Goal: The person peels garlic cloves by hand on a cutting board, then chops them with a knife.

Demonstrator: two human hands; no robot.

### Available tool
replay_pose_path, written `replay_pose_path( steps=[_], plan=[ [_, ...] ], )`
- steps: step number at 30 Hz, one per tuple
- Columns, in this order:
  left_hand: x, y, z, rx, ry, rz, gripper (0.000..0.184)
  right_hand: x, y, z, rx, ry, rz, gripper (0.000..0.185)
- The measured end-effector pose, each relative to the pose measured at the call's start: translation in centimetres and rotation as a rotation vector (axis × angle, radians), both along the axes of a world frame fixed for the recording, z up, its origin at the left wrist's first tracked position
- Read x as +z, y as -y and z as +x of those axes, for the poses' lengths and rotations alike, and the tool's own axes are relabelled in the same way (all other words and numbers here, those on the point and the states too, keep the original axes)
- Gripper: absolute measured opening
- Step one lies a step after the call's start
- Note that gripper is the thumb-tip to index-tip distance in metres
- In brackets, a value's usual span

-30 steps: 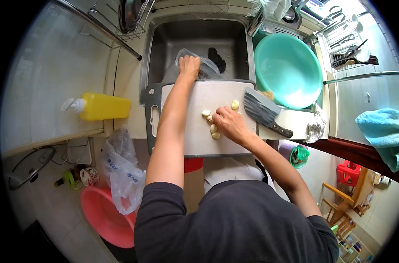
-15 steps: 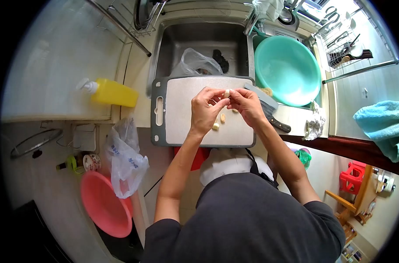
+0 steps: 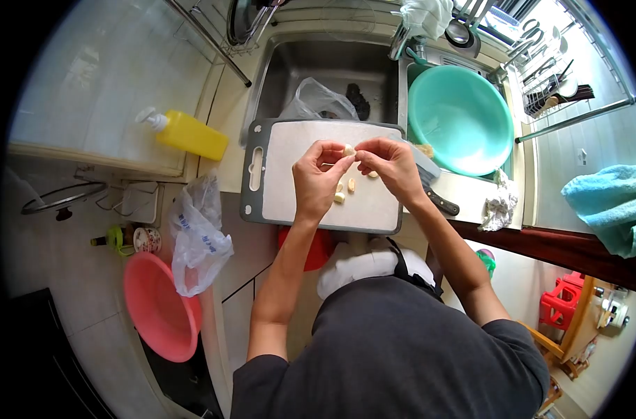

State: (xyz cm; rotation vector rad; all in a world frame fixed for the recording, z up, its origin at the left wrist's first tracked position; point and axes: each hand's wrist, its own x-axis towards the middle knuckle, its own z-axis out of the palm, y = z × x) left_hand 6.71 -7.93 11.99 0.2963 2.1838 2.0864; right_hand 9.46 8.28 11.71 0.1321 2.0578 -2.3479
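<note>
A pale garlic clove (image 3: 349, 150) is pinched between the thumb and fingers of my left hand (image 3: 319, 174), above the cutting board (image 3: 283, 167). My right hand (image 3: 391, 167) is closed beside it, its thumb and index fingertips pressed together close to the clove; whatever they grip is too small to make out. Several more cloves (image 3: 351, 184) lie on the board below my hands. A cleaver (image 3: 440, 201) rests at the board's right edge, its blade partly hidden behind my right hand.
Behind the board, a steel sink (image 3: 318, 63) holds a clear plastic bag (image 3: 316, 100) and a dark clump. A green basin (image 3: 460, 120) stands right of it. At the left are a yellow bottle (image 3: 192, 135), a hanging bag (image 3: 198, 237) and a pink basin (image 3: 161, 307).
My left hand has left the bag in the sink and joined my right over the board, where it now holds a clove. Both hands have since shifted slightly left, as the view moved too.
</note>
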Motion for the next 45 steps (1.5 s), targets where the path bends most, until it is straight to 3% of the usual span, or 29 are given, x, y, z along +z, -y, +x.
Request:
replay_pose_path(
  steps=[10,12,14,16,23,25,26,28,32,36,38,45],
  plan=[
    [1.2,-1.3,0.8,-0.001,-0.222,-0.289,0.019,0.6,-0.1,-0.1,-0.030,-0.127,0.289,0.014],
    [0.9,-1.3,0.6,-0.011,-0.184,-0.265,0.021,1.1,-0.2,0.0,-0.052,-0.219,0.539,0.015],
    [0.5,-1.0,0.4,-0.019,-0.144,-0.242,0.022,1.0,-0.5,-0.1,-0.048,-0.213,0.533,0.015],
    [0.3,-0.3,-0.1,-0.143,0.196,0.078,0.025,0.9,-0.8,-0.1,0.014,-0.084,0.283,0.014],
    [-0.8,-0.3,-0.2,-0.188,0.253,0.285,0.024,0.7,-0.1,0.0,-0.053,-0.096,0.285,0.014],
    [-1.1,-0.1,-0.2,-0.207,0.317,0.354,0.023,1.2,-0.1,0.1,-0.006,0.046,0.025,0.011],
    [-1.3,0.0,-0.2,-0.223,0.382,0.423,0.021,1.1,-0.2,0.1,-0.007,0.046,0.026,0.011],
    [-1.5,0.3,-0.2,-0.253,0.447,0.518,0.022,0.7,-0.4,-0.1,0.033,0.163,-0.369,0.009],
    [-1.8,0.8,-0.2,-0.329,0.543,0.704,0.024,0.3,-0.6,-0.3,0.008,0.098,-0.299,0.007],
    [-0.3,1.2,-0.5,-0.288,0.435,0.463,0.023,1.3,-1.0,-0.4,-0.004,0.060,-0.242,0.009],
    [-0.7,1.6,-1.0,-0.305,0.344,0.321,0.021,0.8,-1.9,-0.8,0.107,0.013,0.014,0.010],
    [-0.3,2.2,-1.7,-0.350,0.333,0.230,0.019,2.7,-2.4,-1.3,0.259,0.099,0.182,0.019]
  ],
)
